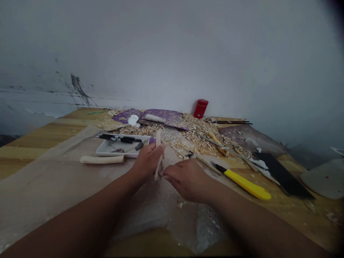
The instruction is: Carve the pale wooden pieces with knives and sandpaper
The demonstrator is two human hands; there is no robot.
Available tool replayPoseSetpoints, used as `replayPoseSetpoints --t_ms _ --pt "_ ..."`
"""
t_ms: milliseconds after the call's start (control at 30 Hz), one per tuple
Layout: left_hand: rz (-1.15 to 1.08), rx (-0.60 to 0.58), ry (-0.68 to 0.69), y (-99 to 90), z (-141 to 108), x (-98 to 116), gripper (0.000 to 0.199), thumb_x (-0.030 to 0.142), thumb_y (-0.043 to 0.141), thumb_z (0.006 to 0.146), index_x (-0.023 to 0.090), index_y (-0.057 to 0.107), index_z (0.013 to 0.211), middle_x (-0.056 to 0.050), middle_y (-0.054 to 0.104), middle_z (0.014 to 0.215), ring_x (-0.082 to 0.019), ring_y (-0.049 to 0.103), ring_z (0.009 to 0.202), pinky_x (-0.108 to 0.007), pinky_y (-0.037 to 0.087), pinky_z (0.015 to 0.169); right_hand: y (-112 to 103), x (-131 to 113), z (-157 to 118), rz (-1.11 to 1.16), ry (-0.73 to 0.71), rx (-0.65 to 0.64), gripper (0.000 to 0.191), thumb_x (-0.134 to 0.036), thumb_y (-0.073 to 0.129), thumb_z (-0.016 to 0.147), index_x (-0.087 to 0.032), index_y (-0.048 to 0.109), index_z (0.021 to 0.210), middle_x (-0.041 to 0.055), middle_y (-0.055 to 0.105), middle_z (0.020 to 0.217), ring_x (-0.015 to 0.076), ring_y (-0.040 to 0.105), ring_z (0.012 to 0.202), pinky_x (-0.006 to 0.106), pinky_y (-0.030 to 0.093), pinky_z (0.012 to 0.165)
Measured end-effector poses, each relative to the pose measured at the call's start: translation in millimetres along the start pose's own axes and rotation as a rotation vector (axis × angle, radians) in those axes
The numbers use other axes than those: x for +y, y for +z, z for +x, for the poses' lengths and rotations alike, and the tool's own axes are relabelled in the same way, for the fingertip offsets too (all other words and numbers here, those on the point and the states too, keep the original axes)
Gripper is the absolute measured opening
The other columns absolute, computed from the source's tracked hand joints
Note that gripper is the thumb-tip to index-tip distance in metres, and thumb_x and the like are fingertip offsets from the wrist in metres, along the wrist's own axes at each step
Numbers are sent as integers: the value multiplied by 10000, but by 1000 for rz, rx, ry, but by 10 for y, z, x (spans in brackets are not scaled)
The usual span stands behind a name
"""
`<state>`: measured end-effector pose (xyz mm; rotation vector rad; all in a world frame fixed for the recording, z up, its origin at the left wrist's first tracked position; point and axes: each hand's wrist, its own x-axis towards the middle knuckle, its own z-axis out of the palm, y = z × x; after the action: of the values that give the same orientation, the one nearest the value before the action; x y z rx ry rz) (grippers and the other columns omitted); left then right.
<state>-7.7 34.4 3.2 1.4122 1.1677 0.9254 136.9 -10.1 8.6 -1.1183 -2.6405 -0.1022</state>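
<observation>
My left hand point(147, 160) is closed around a slim pale piece of wood point(158, 138), which stands up past the thumb and runs down below the fingers. Close to its lower end, my right hand point(186, 179) is closed, the fingertips pinched at the wood's side. A small brownish bit shows at those fingertips, too small to name. Under both hands lies a clear plastic sheet point(72, 179). A curved pale wooden handle point(102, 159) rests left of my left hand. To the right of my right hand lies a yellow utility knife point(245, 183).
Behind the hands, a white tray point(100, 149) holds black pen-like tools point(119, 138) and small bits. Wood shavings point(197, 130) pile up near a red canister point(201, 108) by the wall. A long metal file point(233, 152) and a black flat slab point(283, 175) lie right.
</observation>
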Motion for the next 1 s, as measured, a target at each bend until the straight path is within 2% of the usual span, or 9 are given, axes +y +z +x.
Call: replayPoseSetpoints --t_ms 167,367,533,700,867,933,1000 --pt "142 7 97 2 14 -8 323 401 415 759 158 449 549 31 448 462 -90 433 432 -202 336 432 15 24 5 -114 132 21 225 -267 347 842 -189 548 778 13 607 619 127 517 540 258 221 488" --pt "49 1 -23 9 -4 -4 298 423 383 759 180 407 588 61 389 405 -87 376 325 -201 299 353 -7 -5 -4 -29 -7 -13 190 -261 362 831 -231 549 851 -18 604 614 120 523 558 249 224 489" --pt "153 24 81 12 4 -3 317 402 410 749 157 454 552 26 455 445 -99 430 415 -206 330 409 -5 -3 6 -141 144 2 230 -282 346 843 -200 558 813 8 605 608 127 509 515 260 221 482" --pt "156 39 55 7 22 -33 308 417 401 741 170 440 561 37 424 413 -102 400 389 -207 305 390 -6 -20 4 -72 40 -56 178 -264 395 812 -210 563 788 -8 593 580 119 517 526 254 217 479" --pt "176 18 103 7 24 -37 321 406 401 740 157 459 547 25 453 457 -100 425 433 -212 327 433 -4 5 15 -63 156 13 228 -282 345 848 -200 555 817 5 625 670 125 541 577 249 243 499" --pt "196 24 128 6 23 -36 325 407 403 742 156 461 544 28 445 464 -98 421 441 -210 323 433 2 17 15 -106 166 -25 223 -283 359 841 -201 563 804 7 624 641 125 533 544 248 223 482" --pt "180 27 111 4 21 -35 318 414 401 744 163 447 556 39 430 452 -95 409 418 -208 312 414 5 16 9 -103 101 -85 205 -270 384 827 -205 569 767 2 620 614 121 528 526 247 218 477"
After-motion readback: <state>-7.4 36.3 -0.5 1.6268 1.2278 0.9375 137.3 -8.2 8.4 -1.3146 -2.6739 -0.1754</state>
